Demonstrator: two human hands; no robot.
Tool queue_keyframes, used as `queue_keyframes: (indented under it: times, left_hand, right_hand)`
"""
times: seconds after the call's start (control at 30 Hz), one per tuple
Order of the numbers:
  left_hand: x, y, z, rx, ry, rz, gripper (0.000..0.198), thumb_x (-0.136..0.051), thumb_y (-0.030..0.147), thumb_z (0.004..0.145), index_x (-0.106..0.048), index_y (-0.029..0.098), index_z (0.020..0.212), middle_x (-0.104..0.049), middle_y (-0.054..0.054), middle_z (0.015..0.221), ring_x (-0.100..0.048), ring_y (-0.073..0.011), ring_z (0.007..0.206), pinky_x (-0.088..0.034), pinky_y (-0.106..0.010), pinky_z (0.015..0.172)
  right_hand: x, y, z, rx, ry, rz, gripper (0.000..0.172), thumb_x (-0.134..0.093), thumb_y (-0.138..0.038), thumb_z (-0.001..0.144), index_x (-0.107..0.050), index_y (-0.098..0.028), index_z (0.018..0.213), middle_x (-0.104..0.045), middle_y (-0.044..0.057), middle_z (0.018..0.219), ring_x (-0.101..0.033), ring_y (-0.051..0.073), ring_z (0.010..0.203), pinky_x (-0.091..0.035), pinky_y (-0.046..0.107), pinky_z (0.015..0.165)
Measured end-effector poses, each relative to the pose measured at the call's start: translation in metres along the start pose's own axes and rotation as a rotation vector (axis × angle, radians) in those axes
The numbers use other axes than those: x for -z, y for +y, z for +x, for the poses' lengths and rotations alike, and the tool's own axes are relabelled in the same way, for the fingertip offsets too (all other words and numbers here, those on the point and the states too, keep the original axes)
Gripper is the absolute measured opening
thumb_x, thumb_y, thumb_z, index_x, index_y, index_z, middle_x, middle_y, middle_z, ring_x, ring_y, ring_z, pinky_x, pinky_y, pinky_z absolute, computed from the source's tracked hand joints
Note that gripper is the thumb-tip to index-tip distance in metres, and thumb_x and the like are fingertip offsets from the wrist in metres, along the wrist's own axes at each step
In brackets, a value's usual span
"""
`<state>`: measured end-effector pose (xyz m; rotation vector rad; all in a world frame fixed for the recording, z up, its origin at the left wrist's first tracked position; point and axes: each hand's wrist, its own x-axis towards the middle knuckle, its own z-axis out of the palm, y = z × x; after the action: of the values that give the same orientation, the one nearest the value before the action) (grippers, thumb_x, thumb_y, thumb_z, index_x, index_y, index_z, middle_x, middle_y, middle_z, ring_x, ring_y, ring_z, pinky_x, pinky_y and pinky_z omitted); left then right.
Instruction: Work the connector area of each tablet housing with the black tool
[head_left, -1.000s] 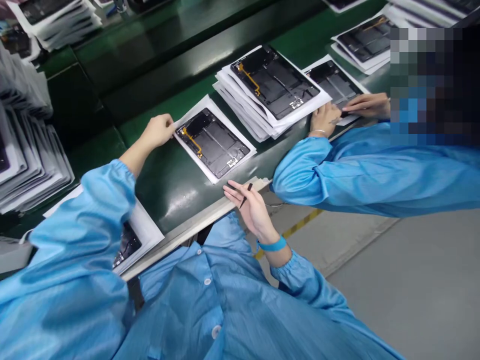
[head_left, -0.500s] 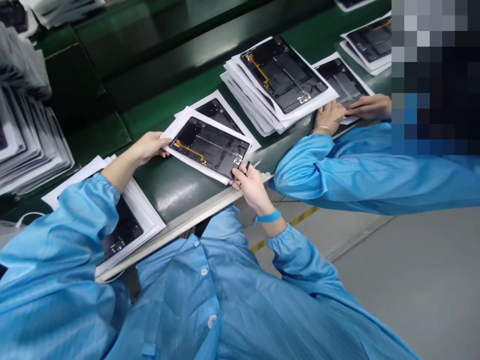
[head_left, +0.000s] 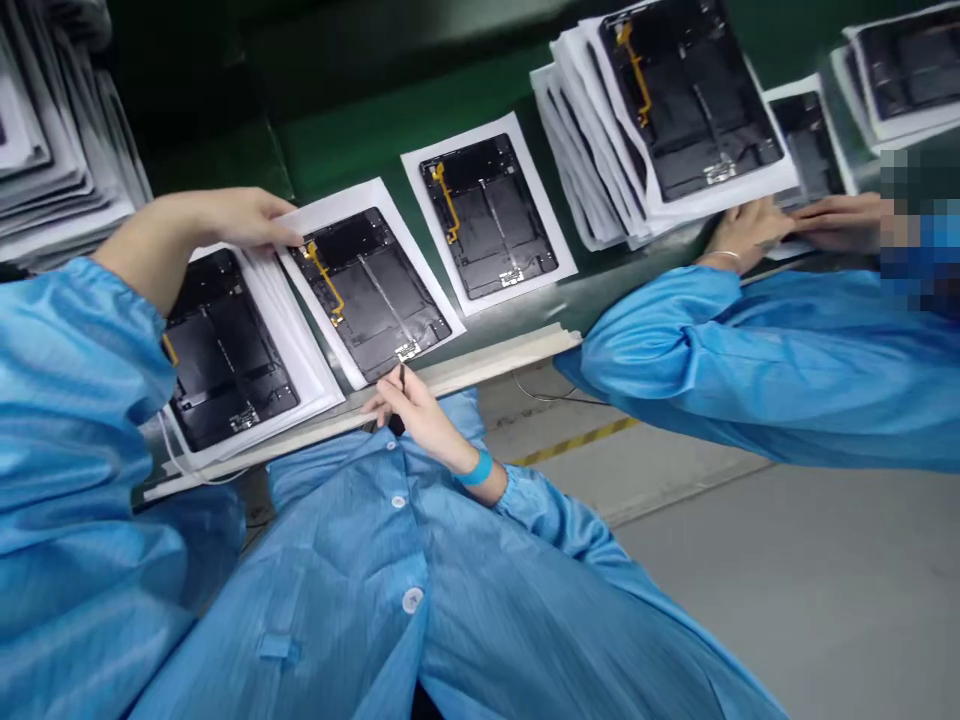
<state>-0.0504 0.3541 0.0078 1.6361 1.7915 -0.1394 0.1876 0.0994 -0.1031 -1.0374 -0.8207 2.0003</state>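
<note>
- Head view: black panel point(head_left: 382, 300) on white sheet point(head_left: 341, 208) at the front of the green bench point(head_left: 337, 140), between a panel stack point(head_left: 232, 360) and a second panel point(head_left: 491, 220).
- Left hand point(head_left: 240, 218): digits pinching the sheet's upper-left corner.
- Right hand point(head_left: 420, 420): fingers closed around a slim dark tool point(head_left: 402, 376), beside the black panel's lower edge.
</note>
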Motion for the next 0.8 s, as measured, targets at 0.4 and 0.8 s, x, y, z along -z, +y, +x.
queue_keyframes:
  times: [0.4,0.8]
  left_hand:
    - [-0.068,0.018,-0.053,-0.386,0.258,0.439,0.053,-0.055,0.034,0.111,-0.066,0.013,0.158,-0.063,-0.021,0.153,-0.052,-0.0458,0.148,-0.042,-0.06,0.128]
    - [-0.238,0.028,-0.128,-0.532,0.378,0.285,0.043,-0.061,0.029,0.114,-0.073,0.014,0.153,-0.075,-0.021,0.147,-0.065,-0.0412,0.136,-0.055,-0.055,0.104]
  right_hand:
    - [0.076,-0.071,-0.006,0.324,0.215,-0.596,0.072,-0.048,-0.091,0.106,-0.057,-0.026,0.078,-0.055,-0.001,0.075,-0.053,0.017,0.074,-0.048,0.032,0.077]
    - [0.125,-0.066,0.069,0.593,0.162,-0.865,0.055,-0.047,-0.074,0.117,-0.063,-0.025,0.098,-0.067,-0.001,0.081,-0.07,0.017,0.077,-0.053,0.032,0.082]
